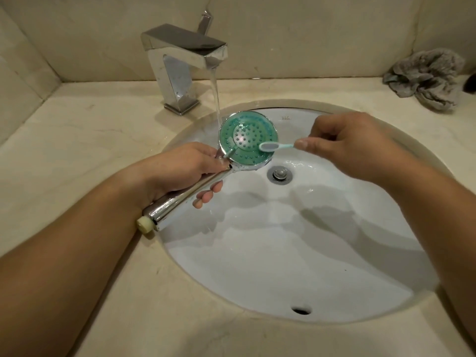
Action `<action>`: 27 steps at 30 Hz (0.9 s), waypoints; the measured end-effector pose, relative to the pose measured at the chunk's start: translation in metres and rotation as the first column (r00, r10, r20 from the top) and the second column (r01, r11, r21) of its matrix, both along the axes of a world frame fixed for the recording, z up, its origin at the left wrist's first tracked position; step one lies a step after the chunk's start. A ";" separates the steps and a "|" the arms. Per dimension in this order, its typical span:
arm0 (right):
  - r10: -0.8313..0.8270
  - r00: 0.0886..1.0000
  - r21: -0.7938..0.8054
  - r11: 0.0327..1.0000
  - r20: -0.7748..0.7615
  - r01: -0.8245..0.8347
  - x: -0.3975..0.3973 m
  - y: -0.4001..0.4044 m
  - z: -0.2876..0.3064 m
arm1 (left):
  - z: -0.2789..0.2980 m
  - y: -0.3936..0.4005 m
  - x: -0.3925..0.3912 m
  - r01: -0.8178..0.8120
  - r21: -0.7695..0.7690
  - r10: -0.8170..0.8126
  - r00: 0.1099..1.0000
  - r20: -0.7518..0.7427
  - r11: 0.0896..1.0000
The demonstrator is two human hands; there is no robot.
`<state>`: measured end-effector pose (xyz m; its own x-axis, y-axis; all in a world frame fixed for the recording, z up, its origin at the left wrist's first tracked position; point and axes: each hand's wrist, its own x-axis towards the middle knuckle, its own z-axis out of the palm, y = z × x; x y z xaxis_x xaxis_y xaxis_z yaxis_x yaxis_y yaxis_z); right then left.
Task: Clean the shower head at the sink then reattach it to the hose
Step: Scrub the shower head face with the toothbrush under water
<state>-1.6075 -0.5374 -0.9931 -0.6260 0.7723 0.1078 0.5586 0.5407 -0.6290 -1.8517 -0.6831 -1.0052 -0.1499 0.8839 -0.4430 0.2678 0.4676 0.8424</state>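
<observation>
- The shower head [248,140] is held over the back part of the sink [334,253], its green nozzle face turned up toward the camera, which I judge is so that the face can be scrubbed and rinsed at once.
- Its far left rim sits under the water stream [215,99] falling from the faucet [184,60], so the run-off drops into the basin and not onto the surface [90,140].
- Its chrome handle [185,197] slants down and left from the shower head, and the cream threaded end [145,225] reaches out past the sink's rim; no hose is in view, so reattaching is not yet done.
- The left hand [180,168] grips the handle just below the shower head, fingers curled under it and thumb on top near the neck, probably to hold the face steady.
- The right hand [342,140], on the right of the shower head, pinches the stem of a pale blue toothbrush [273,146] between thumb and curled fingers.
- The brush end lies across the lower right of the green face; whether the bristles press on it I cannot tell.
- The drain [279,173] lies just below and right of the shower head.
- A crumpled grey cloth [427,76] lies far to the right of the shower head, on the surface by the wall.
</observation>
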 end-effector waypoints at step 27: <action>-0.024 1.000 0.030 0.999 -0.007 0.024 -0.029 -0.007 -0.003 | -0.007 0.003 0.007 0.035 -0.025 -0.035 0.999 0.001 0.999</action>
